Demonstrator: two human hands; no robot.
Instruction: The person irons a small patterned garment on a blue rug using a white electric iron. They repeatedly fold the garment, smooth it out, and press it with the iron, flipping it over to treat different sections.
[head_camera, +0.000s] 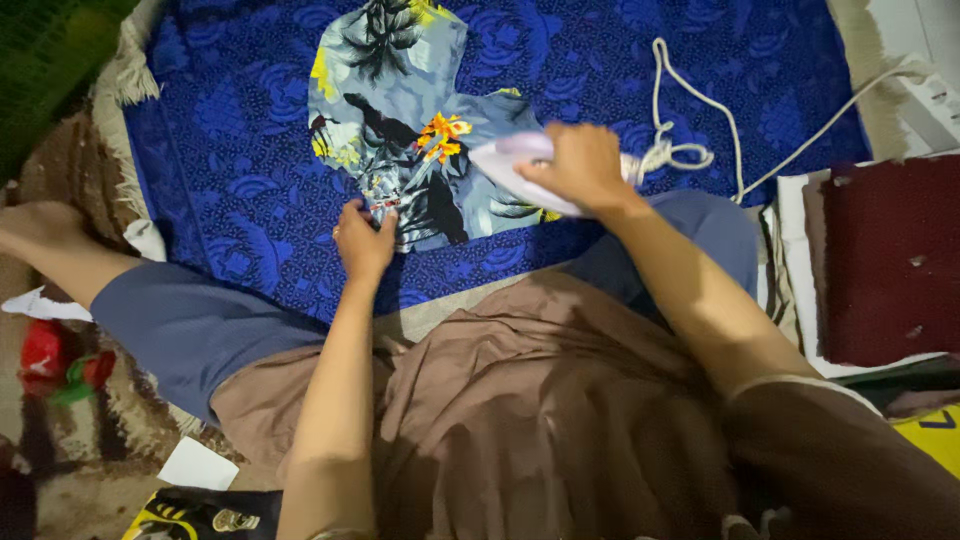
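Note:
A grey-blue floral piece of clothing (395, 110) lies spread on a dark blue patterned cloth (240, 160) on the floor. My right hand (580, 165) grips the handle of a white and pale purple iron (510, 165) that rests on the right part of the garment. My left hand (362, 240) presses down on the garment's near edge with its fingers curled on the fabric. The iron's white cord (690, 110) runs from behind my right hand up and away to the right.
My knees in blue trousers (180, 320) and a brown shirt fill the near view. A dark red cloth on a white pad (890, 260) lies at the right. A red and green item (60, 365) and paper scraps sit on the rug at the left.

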